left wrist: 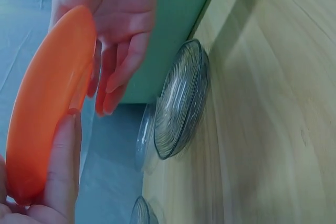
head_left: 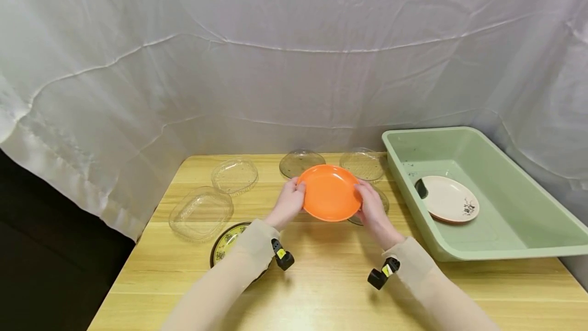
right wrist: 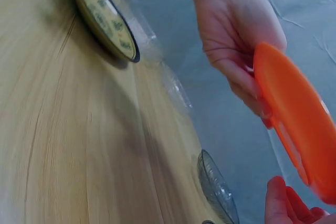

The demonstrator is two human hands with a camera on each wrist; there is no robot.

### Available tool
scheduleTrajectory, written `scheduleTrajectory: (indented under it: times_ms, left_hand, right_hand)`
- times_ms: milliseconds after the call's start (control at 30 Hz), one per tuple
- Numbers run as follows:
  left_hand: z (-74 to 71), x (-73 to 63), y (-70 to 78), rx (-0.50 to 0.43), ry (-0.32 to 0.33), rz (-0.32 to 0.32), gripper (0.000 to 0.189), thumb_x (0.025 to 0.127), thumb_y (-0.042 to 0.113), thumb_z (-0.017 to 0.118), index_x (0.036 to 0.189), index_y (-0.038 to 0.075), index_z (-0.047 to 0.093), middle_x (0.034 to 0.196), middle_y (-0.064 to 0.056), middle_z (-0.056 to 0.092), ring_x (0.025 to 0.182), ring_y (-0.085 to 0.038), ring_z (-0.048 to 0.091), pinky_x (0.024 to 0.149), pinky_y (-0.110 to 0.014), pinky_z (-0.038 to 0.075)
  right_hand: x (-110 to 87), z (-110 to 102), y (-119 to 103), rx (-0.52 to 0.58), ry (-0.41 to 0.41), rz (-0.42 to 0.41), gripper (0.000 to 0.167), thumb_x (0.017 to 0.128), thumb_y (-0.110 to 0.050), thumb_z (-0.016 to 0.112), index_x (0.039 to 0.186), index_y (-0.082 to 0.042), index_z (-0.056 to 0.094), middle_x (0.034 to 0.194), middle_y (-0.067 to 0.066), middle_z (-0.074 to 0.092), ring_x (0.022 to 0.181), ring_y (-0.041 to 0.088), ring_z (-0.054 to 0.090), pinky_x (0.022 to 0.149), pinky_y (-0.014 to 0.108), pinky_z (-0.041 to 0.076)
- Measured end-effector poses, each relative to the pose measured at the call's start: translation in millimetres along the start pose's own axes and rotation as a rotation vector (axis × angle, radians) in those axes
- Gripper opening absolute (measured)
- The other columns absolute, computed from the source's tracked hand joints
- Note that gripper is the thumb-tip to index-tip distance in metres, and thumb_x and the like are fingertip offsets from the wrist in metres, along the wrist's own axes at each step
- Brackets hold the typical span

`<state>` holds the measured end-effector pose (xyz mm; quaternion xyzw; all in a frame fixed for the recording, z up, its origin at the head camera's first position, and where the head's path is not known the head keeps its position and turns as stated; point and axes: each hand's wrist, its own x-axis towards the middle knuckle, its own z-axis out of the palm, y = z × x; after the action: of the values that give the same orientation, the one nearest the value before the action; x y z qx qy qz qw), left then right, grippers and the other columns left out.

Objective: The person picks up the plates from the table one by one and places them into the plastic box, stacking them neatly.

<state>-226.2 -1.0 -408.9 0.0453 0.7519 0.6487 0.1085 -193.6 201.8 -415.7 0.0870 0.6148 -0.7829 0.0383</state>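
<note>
An orange plate [head_left: 331, 193] is held up above the wooden table, its inside facing the head camera. My left hand [head_left: 289, 203] grips its left rim, thumb on top and fingers underneath. At the opposite rim my right hand [head_left: 373, 211] pinches the plate, the thumb over the edge. Seen from the left wrist, the plate [left wrist: 47, 103] stands clear of the tabletop, and the right hand's fingers [left wrist: 123, 69] reach below it. A ribbed glass dish [left wrist: 181, 103] lies under the right hand, partly hidden in the head view.
Two more glass dishes, one smoky [head_left: 294, 161] and one clearer [head_left: 363, 163], lie at the back. Clear plastic trays [head_left: 200, 213] sit at left. A yellow patterned plate [head_left: 226, 241] is partly behind the left forearm. A green tub [head_left: 519, 167] at right holds a cream plate [head_left: 447, 198].
</note>
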Motion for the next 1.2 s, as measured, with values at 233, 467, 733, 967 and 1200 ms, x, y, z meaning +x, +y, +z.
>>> scheduleTrajectory:
  times_ms: [233, 467, 733, 967, 1200]
  left_hand:
    - [8.6, -3.7, -0.7, -0.022, -0.035, 0.008, 0.037, 0.11, 0.018, 0.031, 0.137, 0.0, 0.048, 0.11, -0.02, 0.067, 0.08, -0.012, 0.068, 0.08, -0.039, 0.065]
    - [17.6, -5.0, -6.5, -0.021, -0.047, 0.024, 0.04, 0.11, 0.017, 0.027, 0.142, -0.001, 0.044, 0.113, -0.023, 0.066, 0.08, -0.013, 0.068, 0.078, -0.039, 0.065]
    - [23.6, -5.5, -12.4, -0.043, -0.074, 0.035, 0.041, 0.11, 0.016, 0.027, 0.144, 0.0, 0.044, 0.112, -0.025, 0.068, 0.082, -0.02, 0.073, 0.079, -0.049, 0.064]
    - [25.6, -6.5, -14.0, -0.031, -0.111, 0.022, 0.04, 0.111, 0.017, 0.027, 0.143, 0.001, 0.044, 0.109, -0.025, 0.069, 0.081, -0.021, 0.073, 0.082, -0.055, 0.062]
    - [24.7, -6.3, -15.8, -0.054, -0.147, -0.015, 0.042, 0.111, 0.018, 0.027, 0.145, 0.0, 0.042, 0.117, -0.025, 0.067, 0.089, -0.024, 0.074, 0.086, -0.054, 0.062]
  right_hand:
    - [2.8, -0.5, 0.4, 0.093, -0.019, 0.046, 0.043, 0.108, -0.02, 0.034, 0.147, -0.002, 0.035, 0.098, -0.009, 0.06, 0.084, 0.003, 0.066, 0.072, 0.02, 0.06]
    - [2.8, -2.3, -1.3, 0.1, 0.012, 0.072, 0.052, 0.106, -0.015, 0.036, 0.155, 0.001, 0.028, 0.098, -0.007, 0.06, 0.081, 0.004, 0.067, 0.072, 0.019, 0.061]
    - [3.0, -3.4, 1.3, 0.065, 0.075, 0.083, 0.051, 0.105, -0.009, 0.039, 0.154, -0.001, 0.03, 0.107, 0.0, 0.059, 0.077, 0.004, 0.068, 0.07, 0.021, 0.062]
    - [2.2, -6.3, 4.5, 0.062, 0.094, 0.102, 0.052, 0.106, -0.009, 0.038, 0.158, -0.01, 0.03, 0.124, 0.008, 0.053, 0.078, 0.004, 0.067, 0.069, 0.022, 0.062]
    - [-1.1, -9.1, 4.3, 0.057, 0.067, 0.1, 0.052, 0.106, -0.009, 0.033, 0.156, 0.001, 0.025, 0.089, -0.007, 0.064, 0.07, 0.004, 0.07, 0.064, 0.021, 0.062]
